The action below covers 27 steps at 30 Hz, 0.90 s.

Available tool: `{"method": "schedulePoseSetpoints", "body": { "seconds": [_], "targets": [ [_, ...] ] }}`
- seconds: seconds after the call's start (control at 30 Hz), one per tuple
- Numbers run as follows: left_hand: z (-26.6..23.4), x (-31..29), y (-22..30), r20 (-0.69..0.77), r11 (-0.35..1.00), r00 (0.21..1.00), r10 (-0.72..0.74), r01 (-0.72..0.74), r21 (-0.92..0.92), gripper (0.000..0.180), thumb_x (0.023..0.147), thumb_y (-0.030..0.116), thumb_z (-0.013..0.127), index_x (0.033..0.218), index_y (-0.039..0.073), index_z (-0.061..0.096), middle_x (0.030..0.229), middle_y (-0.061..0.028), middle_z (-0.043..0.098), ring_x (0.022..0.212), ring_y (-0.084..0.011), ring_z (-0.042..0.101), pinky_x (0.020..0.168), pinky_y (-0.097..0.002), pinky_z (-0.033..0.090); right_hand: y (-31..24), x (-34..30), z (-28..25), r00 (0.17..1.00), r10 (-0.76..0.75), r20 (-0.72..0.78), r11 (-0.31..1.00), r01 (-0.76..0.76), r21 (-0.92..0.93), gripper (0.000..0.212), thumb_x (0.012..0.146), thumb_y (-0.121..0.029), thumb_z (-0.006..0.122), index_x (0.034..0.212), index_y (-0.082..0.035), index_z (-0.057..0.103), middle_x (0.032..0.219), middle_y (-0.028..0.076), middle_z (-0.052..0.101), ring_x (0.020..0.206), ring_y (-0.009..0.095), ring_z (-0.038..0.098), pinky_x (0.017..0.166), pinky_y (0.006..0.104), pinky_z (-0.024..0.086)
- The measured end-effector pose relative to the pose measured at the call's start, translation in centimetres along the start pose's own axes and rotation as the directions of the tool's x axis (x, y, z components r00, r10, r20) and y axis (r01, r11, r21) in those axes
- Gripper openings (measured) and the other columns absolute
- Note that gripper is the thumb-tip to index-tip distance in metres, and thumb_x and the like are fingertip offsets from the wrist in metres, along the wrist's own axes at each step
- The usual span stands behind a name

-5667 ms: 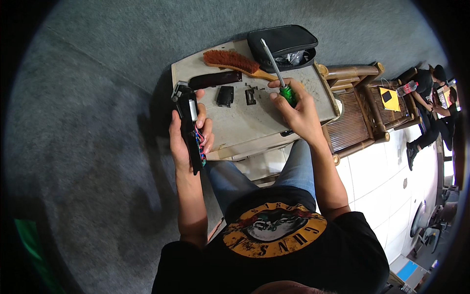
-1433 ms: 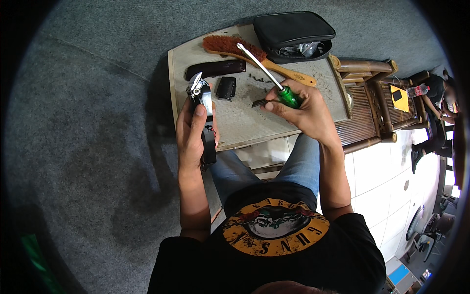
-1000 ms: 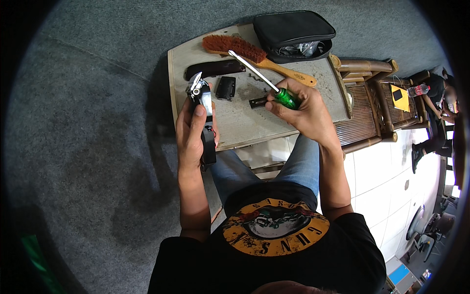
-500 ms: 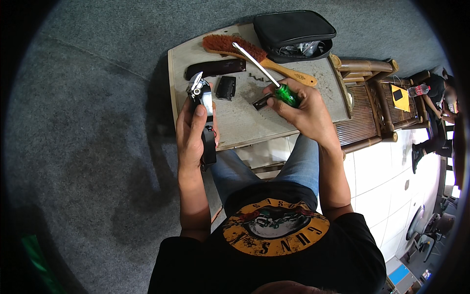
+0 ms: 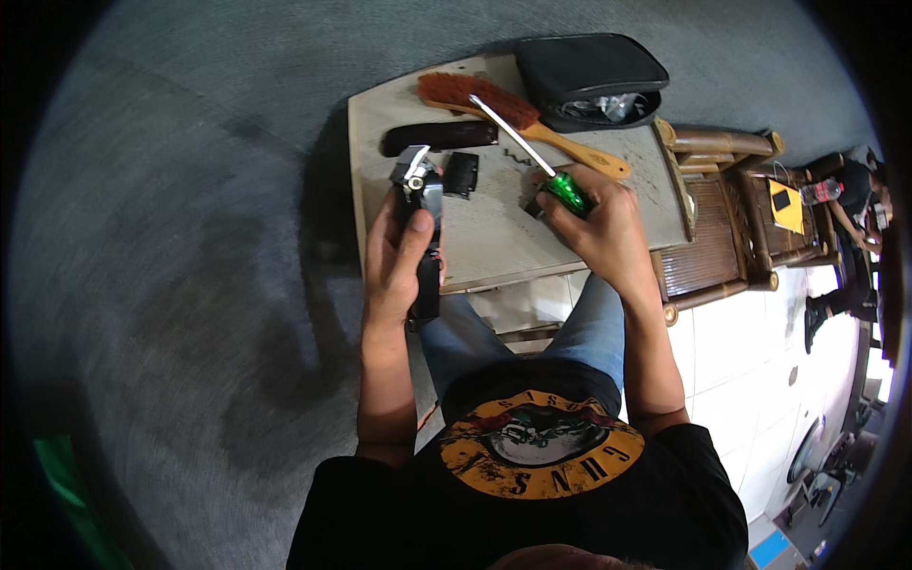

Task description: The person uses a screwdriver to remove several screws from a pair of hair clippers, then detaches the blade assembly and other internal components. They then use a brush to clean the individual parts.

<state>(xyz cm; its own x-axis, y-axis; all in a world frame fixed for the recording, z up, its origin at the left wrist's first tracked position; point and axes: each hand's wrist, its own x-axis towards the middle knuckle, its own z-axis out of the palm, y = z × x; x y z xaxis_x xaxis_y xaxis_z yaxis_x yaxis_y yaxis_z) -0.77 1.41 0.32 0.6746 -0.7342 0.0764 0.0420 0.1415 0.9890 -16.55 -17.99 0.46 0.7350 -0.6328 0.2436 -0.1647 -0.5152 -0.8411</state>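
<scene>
In my left hand is a hair clipper, upright, its silver blade end pointing away from me and its casing partly off. My thumb presses along its side. My right hand grips a screwdriver by its translucent green handle; the bare shaft slants up and left over a brush. A small dark flat piece shows under the right fingers, mostly hidden. Between the hands, a small black part lies on the wooden table. A long dark cover rests behind the clipper.
The brush, with reddish bristles and a wooden handle, lies across the table's far side. A black zip case stands open behind it. Dark clippings dot the tabletop. To the right are a bamboo bench and a seated person.
The whole view has shifted, so table and hands appear farther right. The small dark piece at my right fingers shows less than before. Both hands keep their hold.
</scene>
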Motion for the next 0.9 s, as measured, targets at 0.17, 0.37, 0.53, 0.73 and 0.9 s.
{"method": "schedulePoseSetpoints", "body": {
  "seconds": [0.17, 0.37, 0.53, 0.73, 0.9],
  "targets": [
    [-0.7, -0.1, -0.4, 0.045, 0.999, 0.999, -0.010, 0.012, -0.036, 0.071, 0.101, 0.049, 0.074, 0.149, 0.000, 0.056, 0.090, 0.0026, 0.056, 0.070, -0.0052, 0.053, 0.060, -0.0220, 0.044, 0.0, -0.1, 0.2, 0.996, -0.082, -0.027, 0.992, 0.079, -0.103, 0.018, 0.088, -0.007, 0.078, 0.104, 0.003, 0.076, 0.100, 0.018, 0.070, 0.087, 0.039, 0.072, 0.080, 0.0456, 0.055],
    [-0.9, -0.1, -0.6, 0.098, 0.998, 0.993, 0.065, -0.062, -0.030, 0.065, 0.098, 0.035, 0.081, 0.148, 0.000, 0.056, 0.094, 0.0048, 0.055, 0.079, -0.0041, 0.050, 0.071, -0.0219, 0.040, -0.9, -0.1, 0.7, 0.989, -0.117, -0.086, 0.974, 0.097, -0.204, 0.019, 0.089, -0.008, 0.079, 0.103, 0.003, 0.076, 0.103, 0.018, 0.070, 0.088, 0.040, 0.072, 0.081, 0.0471, 0.055],
    [-1.3, 0.1, -1.1, 0.088, 0.992, 0.989, 0.118, -0.113, -0.064, 0.068, 0.095, 0.027, 0.084, 0.149, -0.001, 0.053, 0.089, 0.0038, 0.057, 0.075, -0.0043, 0.055, 0.067, -0.0229, 0.047, -0.9, -0.3, 1.2, 0.992, -0.100, -0.071, 0.957, 0.077, -0.281, 0.020, 0.090, -0.010, 0.079, 0.104, 0.004, 0.076, 0.105, 0.018, 0.071, 0.090, 0.040, 0.073, 0.082, 0.0469, 0.056],
    [-0.7, -0.1, 0.6, 0.083, 0.992, 0.996, 0.024, -0.013, -0.127, 0.067, 0.095, 0.018, 0.078, 0.152, -0.001, 0.050, 0.090, -0.0018, 0.060, 0.064, -0.0086, 0.062, 0.059, -0.0292, 0.055, -0.9, -0.2, 1.3, 0.988, -0.114, -0.101, 0.957, 0.082, -0.279, 0.020, 0.092, -0.013, 0.079, 0.102, 0.005, 0.076, 0.103, 0.017, 0.072, 0.091, 0.038, 0.073, 0.085, 0.0464, 0.056],
    [-1.2, 0.1, -0.3, 0.043, 0.990, 0.996, 0.077, -0.072, -0.117, 0.070, 0.096, 0.028, 0.082, 0.152, -0.001, 0.050, 0.085, 0.0004, 0.059, 0.057, -0.0063, 0.058, 0.052, -0.0247, 0.050, -0.3, -0.3, 1.2, 0.993, -0.081, -0.084, 0.983, 0.065, -0.171, 0.022, 0.094, -0.016, 0.080, 0.099, 0.005, 0.075, 0.096, 0.016, 0.068, 0.083, 0.035, 0.068, 0.079, 0.0430, 0.053]
  ]
}}
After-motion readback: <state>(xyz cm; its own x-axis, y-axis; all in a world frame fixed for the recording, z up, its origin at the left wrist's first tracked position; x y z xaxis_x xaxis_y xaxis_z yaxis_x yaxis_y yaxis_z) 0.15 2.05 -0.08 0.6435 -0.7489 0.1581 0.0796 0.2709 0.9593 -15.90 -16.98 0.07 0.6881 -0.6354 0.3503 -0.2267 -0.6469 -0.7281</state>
